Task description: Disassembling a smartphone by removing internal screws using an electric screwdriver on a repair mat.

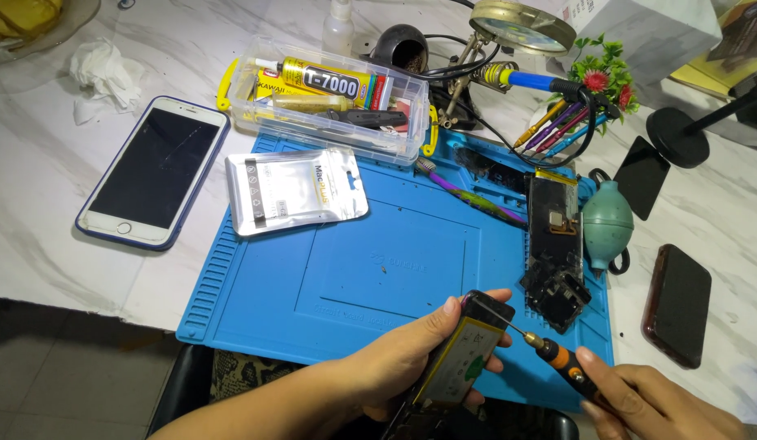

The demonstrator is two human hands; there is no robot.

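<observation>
My left hand point(411, 350) grips an opened phone point(466, 350) with a yellowish battery showing, held tilted over the near edge of the blue work mat point(354, 269). My right hand point(655, 399) holds a small screwdriver point(558, 358) with a black and orange handle. Its thin tip touches the phone's upper right corner. A dismantled phone frame point(553, 244) lies on the mat's right side, just beyond the screwdriver.
A white phone in a blue case point(154, 171) lies at the left on the marble table. A silver pouch point(295, 191) lies on the mat below a clear box of glue tubes and tools point(329, 98). A teal air blower point(606, 224) and a dark phone point(678, 303) sit at the right.
</observation>
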